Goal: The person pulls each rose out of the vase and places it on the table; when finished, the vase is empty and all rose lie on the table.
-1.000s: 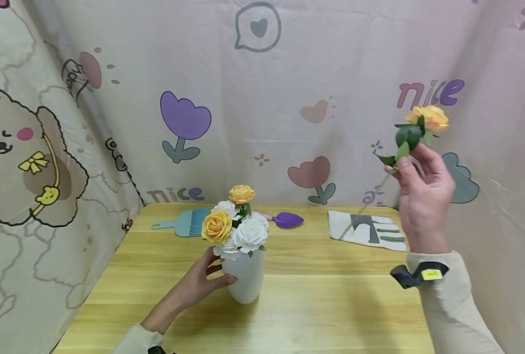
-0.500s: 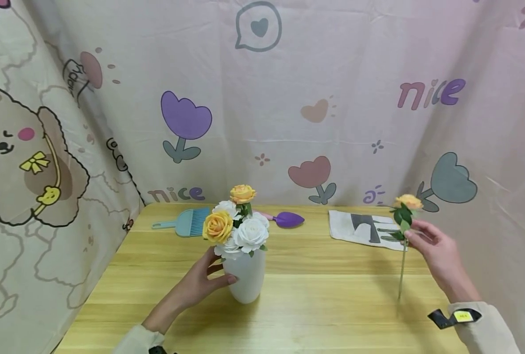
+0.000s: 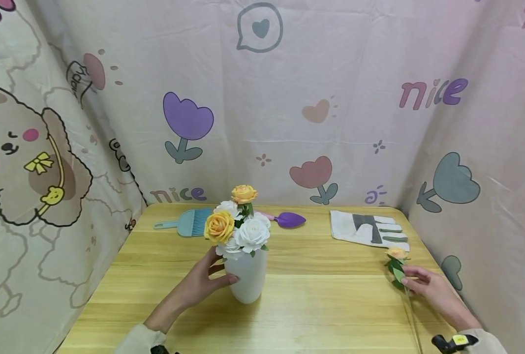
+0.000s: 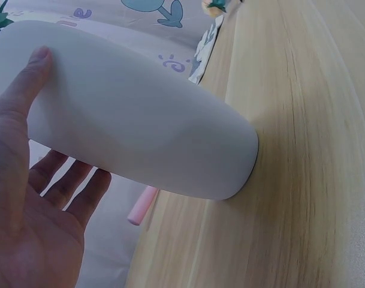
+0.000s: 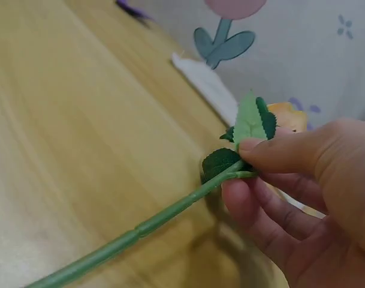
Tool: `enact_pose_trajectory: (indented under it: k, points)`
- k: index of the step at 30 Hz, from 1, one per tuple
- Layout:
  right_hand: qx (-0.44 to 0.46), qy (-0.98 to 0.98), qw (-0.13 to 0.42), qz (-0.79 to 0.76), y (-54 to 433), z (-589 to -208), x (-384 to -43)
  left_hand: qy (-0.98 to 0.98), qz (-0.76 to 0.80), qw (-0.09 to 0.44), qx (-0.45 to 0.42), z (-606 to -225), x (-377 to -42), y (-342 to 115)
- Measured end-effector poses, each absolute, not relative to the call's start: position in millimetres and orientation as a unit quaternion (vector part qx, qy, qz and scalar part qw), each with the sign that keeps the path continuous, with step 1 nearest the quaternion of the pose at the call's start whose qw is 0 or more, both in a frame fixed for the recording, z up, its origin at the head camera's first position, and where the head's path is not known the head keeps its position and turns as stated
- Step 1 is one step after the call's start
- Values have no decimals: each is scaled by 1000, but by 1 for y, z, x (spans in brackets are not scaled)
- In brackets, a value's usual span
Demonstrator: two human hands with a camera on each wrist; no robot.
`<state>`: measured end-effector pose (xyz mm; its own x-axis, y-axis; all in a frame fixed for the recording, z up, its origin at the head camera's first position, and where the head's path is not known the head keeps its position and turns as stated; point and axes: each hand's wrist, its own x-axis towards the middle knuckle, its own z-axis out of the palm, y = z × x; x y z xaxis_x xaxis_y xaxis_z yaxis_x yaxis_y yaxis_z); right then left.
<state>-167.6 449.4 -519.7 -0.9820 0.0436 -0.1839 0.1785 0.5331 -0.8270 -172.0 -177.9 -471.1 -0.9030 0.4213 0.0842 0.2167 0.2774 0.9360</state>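
Observation:
My left hand (image 3: 197, 282) holds the white vase (image 3: 247, 280) from its left side, thumb across the front. In the left wrist view the vase (image 4: 140, 114) stands on the table, the fingers (image 4: 89, 195) at its far side. Yellow roses (image 3: 219, 226) and white roses (image 3: 252, 232) fill its top. At the table's right side, my right hand (image 3: 437, 294) pinches a loose yellow rose (image 3: 396, 253) just below its bloom. The right wrist view shows thumb and fingers on its green stem (image 5: 137, 234), beside the leaves (image 5: 249, 123); the stem slants down and away.
Along the wooden table's (image 3: 315, 305) back edge lie a blue dustpan-like tool with comb teeth (image 3: 191, 222), a purple trowel (image 3: 290, 220) with a pink handle, and a white and grey glove (image 3: 368, 228). Printed curtains (image 3: 355, 59) hang behind and at both sides.
My right hand has brought the yellow rose down from high in front of the curtain to low over the table's right side. The left hand keeps its hold on the vase.

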Motion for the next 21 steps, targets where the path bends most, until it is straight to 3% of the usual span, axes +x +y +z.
enact_pose_trajectory:
  k: [12,21]
  points:
    - [71,875,90,-470,439,-533,-168,796,563,84,205,-471,-172,-178]
    - [80,887,-9,-454,447,-508,-164,795,564,78,211,-473,-173,-178]
